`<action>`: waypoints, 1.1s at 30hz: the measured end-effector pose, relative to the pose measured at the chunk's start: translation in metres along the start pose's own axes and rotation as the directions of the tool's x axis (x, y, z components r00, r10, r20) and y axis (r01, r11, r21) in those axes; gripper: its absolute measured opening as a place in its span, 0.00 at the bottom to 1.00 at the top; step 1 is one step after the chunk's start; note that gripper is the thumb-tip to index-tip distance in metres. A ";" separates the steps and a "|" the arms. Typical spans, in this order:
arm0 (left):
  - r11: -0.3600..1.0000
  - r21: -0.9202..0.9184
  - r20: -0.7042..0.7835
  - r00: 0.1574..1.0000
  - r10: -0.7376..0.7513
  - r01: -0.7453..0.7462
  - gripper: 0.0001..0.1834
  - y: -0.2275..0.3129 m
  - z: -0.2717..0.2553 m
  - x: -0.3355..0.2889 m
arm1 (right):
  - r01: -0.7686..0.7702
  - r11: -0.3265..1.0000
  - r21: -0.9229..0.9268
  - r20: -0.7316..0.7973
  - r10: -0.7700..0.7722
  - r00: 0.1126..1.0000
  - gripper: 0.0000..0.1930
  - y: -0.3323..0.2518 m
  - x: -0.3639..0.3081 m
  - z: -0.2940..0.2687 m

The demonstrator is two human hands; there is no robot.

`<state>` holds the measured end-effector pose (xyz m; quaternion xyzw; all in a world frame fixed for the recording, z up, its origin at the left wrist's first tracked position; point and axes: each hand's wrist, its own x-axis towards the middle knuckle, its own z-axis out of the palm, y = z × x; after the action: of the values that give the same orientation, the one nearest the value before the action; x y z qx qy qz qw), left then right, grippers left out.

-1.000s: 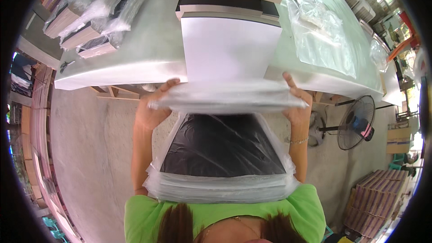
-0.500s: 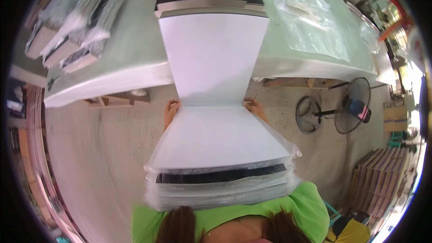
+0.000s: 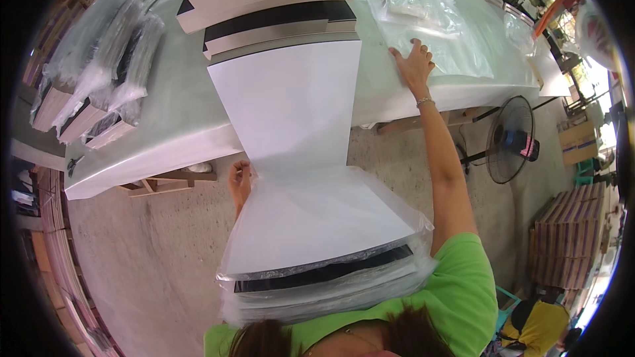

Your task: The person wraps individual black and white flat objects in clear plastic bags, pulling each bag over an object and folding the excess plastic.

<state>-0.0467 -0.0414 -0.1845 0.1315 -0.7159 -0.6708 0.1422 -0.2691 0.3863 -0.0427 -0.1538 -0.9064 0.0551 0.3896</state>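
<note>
White panel [image 3: 317,225], one, is lying at lower centre over one wrapped pile [image 3: 324,297]; the left hand [image 3: 241,178] is resting curled by its upper-left corner, whether gripping I cannot tell. Fingers apart, the empty right hand [image 3: 417,69] is lying nearer the clear bags [image 3: 456,53], which are slanting toward lower right, overlapping too much to count. At least three wrapped stacks [image 3: 119,73] are sitting upper left.

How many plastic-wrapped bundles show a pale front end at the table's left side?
3, in a slanting row on the table: the leftmost bundle, the middle bundle and the rightmost bundle. More may be hidden behind them.
</note>
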 end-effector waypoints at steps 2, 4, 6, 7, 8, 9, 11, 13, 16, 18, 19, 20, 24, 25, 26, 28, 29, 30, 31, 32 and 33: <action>0.996 -0.033 -0.025 0.996 0.083 -0.084 0.03 0.014 0.001 0.006 | 0.020 0.998 0.054 0.182 -0.030 0.983 0.14 0.013 0.017 0.014; 0.991 -0.015 -0.035 0.990 0.135 -0.136 0.03 0.039 0.006 0.010 | -0.014 0.981 0.192 0.287 -0.042 0.957 0.13 0.037 0.032 0.026; 0.985 0.051 -0.030 0.986 0.164 -0.162 0.03 0.070 0.010 0.013 | -0.099 0.908 0.407 0.315 -0.037 0.948 0.13 0.066 0.046 0.031; 0.983 0.021 -0.031 0.982 0.185 -0.185 0.03 0.082 0.009 0.014 | -0.186 0.849 0.494 0.389 -0.025 0.921 0.13 0.069 0.048 0.028; 0.978 -0.011 -0.029 0.978 0.207 -0.208 0.04 0.092 0.010 0.015 | -0.276 0.778 0.564 0.460 -0.019 0.888 0.13 0.075 0.051 0.024; 0.972 -0.044 -0.029 0.973 0.229 -0.230 0.04 0.102 0.011 0.016 | -0.366 0.695 0.618 0.528 -0.023 0.849 0.13 0.075 0.056 0.017; 0.958 0.004 -0.020 0.958 0.286 -0.286 0.04 0.134 0.014 0.014 | -0.422 0.588 0.690 0.590 -0.120 0.798 0.14 0.055 0.049 -0.010; 0.941 -0.019 0.048 0.940 0.338 -0.337 0.04 0.164 0.026 0.014 | -0.381 0.625 0.681 0.593 -0.167 0.787 0.13 0.049 0.046 -0.036; 0.917 -0.126 0.208 0.894 0.398 -0.379 0.04 0.195 0.049 0.020 | -0.053 0.719 0.693 0.394 -0.316 0.863 0.11 0.036 0.033 -0.067; 0.911 -0.179 0.316 0.856 0.410 -0.371 0.04 0.205 0.064 0.021 | -0.031 0.615 0.788 0.332 -0.381 0.863 0.09 0.011 0.019 -0.087; 0.935 -0.161 0.397 0.846 0.354 -0.316 0.04 0.209 0.071 0.022 | -0.022 0.561 0.828 0.299 -0.407 0.863 0.07 -0.003 0.011 -0.101; 0.955 -0.137 0.474 0.829 0.296 -0.262 0.04 0.212 0.078 0.022 | -0.020 0.508 0.861 0.288 -0.454 0.843 0.07 -0.018 0.005 -0.116; 0.994 -0.084 0.750 0.653 0.106 -0.065 0.20 0.216 0.100 0.009 | -0.125 0.351 0.928 0.319 -0.574 0.754 0.06 -0.074 -0.025 -0.172; 0.993 -0.083 0.752 0.649 0.116 -0.082 0.26 0.215 0.103 0.004 | -0.172 0.328 0.929 0.344 -0.590 0.731 0.07 -0.086 -0.032 -0.183; 0.992 -0.081 0.752 0.647 0.126 -0.099 0.32 0.213 0.105 -0.002 | -0.138 0.367 0.920 0.348 -0.601 0.719 0.06 -0.095 -0.037 -0.193; 0.997 -0.029 0.756 0.650 0.069 -0.072 0.48 0.222 0.102 -0.010 | -0.061 0.446 0.893 0.355 -0.613 0.706 0.06 -0.106 -0.046 -0.206; 0.997 -0.075 0.749 0.658 0.069 -0.020 0.49 0.221 0.099 -0.011 | -0.106 0.404 0.909 0.345 -0.582 0.736 0.06 -0.110 -0.052 -0.207; 0.992 -0.121 0.741 0.667 0.072 0.028 0.49 0.221 0.097 -0.012 | -0.146 0.356 0.923 0.334 -0.550 0.765 0.06 -0.115 -0.057 -0.207; 0.983 -0.168 0.732 0.677 0.073 0.075 0.49 0.220 0.094 -0.012 | -0.185 0.305 0.934 0.326 -0.517 0.792 0.07 -0.118 -0.061 -0.208; 0.980 -0.181 0.699 0.712 0.069 0.083 0.50 0.223 0.089 -0.013 | -0.185 0.318 0.930 0.331 -0.503 0.798 0.07 -0.121 -0.064 -0.209; 0.977 -0.194 0.665 0.745 0.062 0.092 0.50 0.227 0.084 -0.014 | -0.186 0.331 0.925 0.337 -0.488 0.805 0.08 -0.124 -0.067 -0.209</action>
<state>-0.0650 0.0558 0.0363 -0.1272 -0.6417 -0.7475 -0.1152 -0.1037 0.2429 0.0828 0.2115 -0.7882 0.5651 0.1211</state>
